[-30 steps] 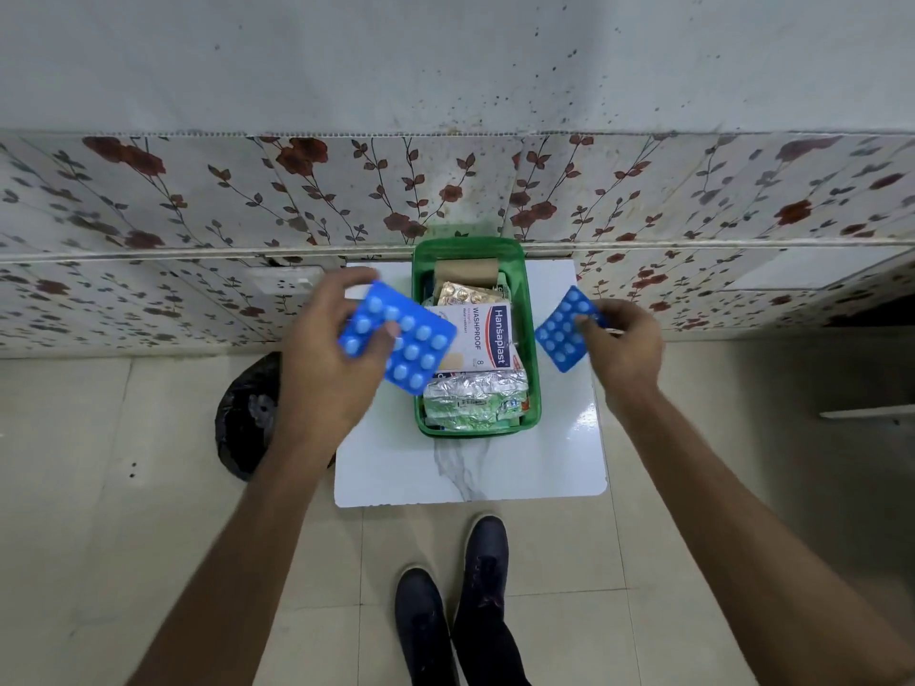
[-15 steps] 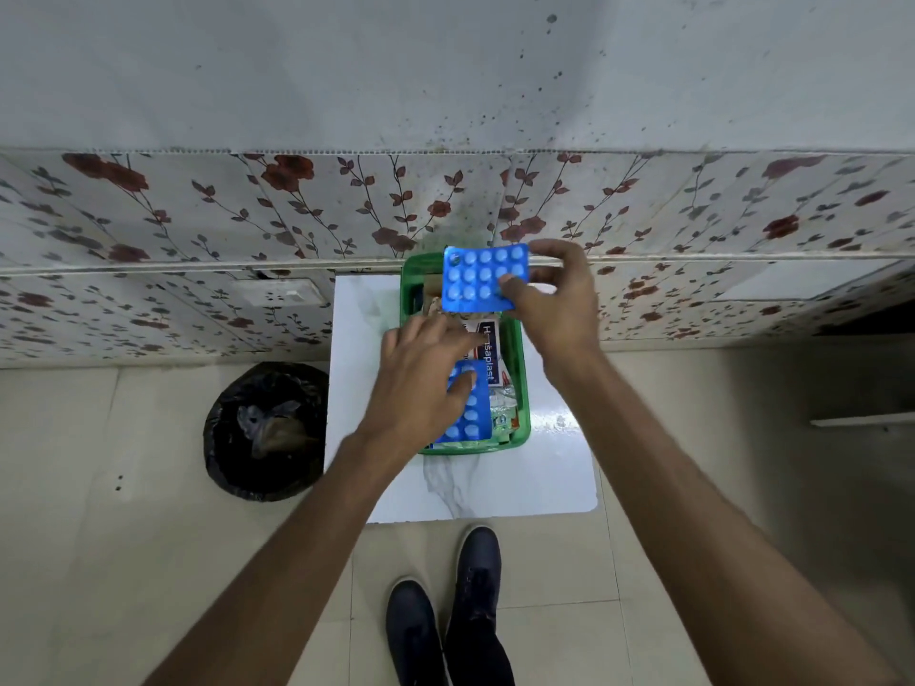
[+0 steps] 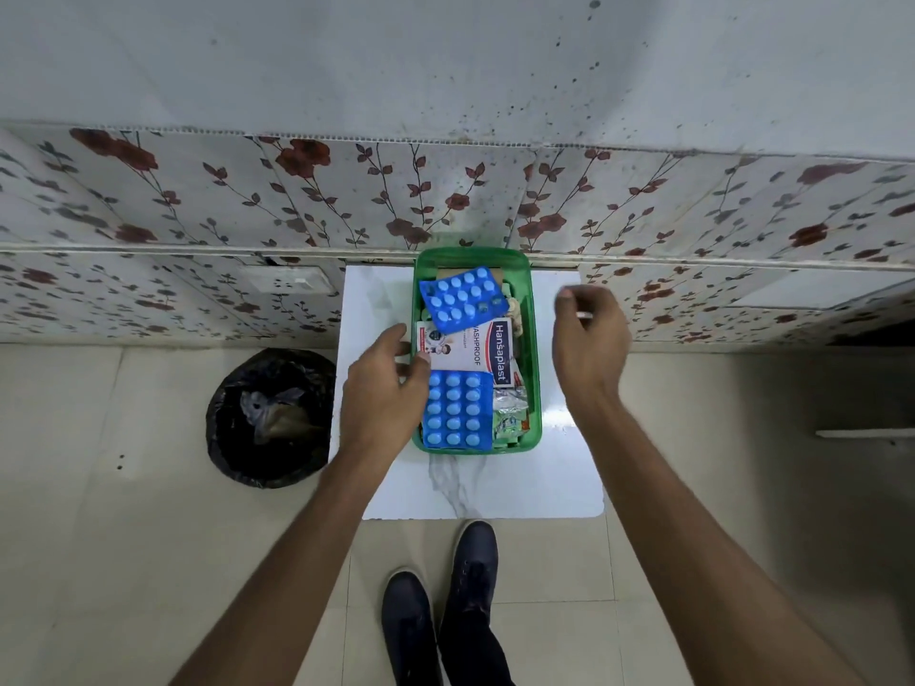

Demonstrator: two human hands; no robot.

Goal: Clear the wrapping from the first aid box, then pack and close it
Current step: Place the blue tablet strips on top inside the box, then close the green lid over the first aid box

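With both blister packs (image 3: 458,408) lying in the green first aid box (image 3: 533,339) on the table, your empty left hand (image 3: 383,388) and loosely curled right hand (image 3: 589,339) should press everything flat before lidding.

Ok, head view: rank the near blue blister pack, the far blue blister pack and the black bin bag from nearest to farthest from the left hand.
1. Near blue blister pack, at the green box's front end, right beside the left hand.
2. Far blue blister pack, tilted at the box's back end.
3. Black bin bag, on the floor left of the table.
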